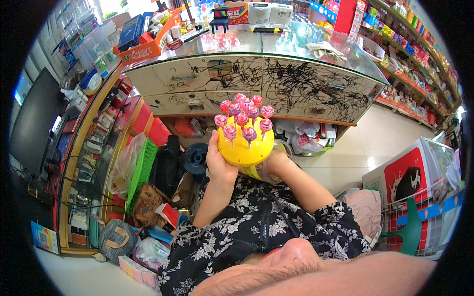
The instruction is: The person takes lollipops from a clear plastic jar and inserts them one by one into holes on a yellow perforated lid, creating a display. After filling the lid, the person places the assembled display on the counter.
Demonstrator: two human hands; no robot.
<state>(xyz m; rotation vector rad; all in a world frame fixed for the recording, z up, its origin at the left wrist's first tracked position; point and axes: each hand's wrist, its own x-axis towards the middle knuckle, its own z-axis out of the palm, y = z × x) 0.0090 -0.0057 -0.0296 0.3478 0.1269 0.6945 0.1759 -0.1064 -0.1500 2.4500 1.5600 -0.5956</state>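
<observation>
A yellow domed lollipop holder is in front of my chest. Several wrapped lollipops in pink and purple stand upright in its top, and some small holes near its front edge are bare. My left hand grips the dome from its left side, thumb up along the edge. Below and to the right of the dome is a clear plastic jar with something yellow in it. My right hand is at the jar, seemingly inside it; its fingers are hidden, so what they hold cannot be seen.
Ahead stands a glass-topped counter with scribbled drawers. A glass display case and a dark monitor flank the left. Bags lie on the floor. A wire basket and white-and-red cabinet are at right.
</observation>
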